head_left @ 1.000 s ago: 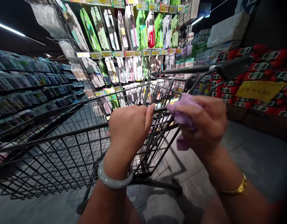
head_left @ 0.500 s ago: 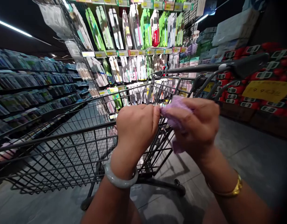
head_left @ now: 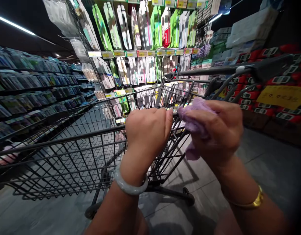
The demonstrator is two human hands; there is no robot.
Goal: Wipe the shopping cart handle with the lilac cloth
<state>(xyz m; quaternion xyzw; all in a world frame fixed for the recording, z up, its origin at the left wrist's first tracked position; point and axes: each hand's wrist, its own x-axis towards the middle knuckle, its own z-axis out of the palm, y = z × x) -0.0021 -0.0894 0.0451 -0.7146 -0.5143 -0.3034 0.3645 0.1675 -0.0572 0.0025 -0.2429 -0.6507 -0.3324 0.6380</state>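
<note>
At the centre of the frame, the bare left hand [head_left: 147, 129], in a pale grey-green bangle, is closing its grip on the black metal rim of the wire shopping cart [head_left: 74, 143], while the right hand [head_left: 219, 130], just right of centre, is gripping a crumpled light-purple cloth [head_left: 196, 117] around the same rim. Behind them, green and white toothbrush packs [head_left: 155, 29] are hanging at upper centre.

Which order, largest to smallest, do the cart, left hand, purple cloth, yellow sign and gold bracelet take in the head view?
1. Cart
2. Left hand
3. Purple cloth and yellow sign: too alike to rank; right hand partly hides the cloth
4. Gold bracelet
</note>
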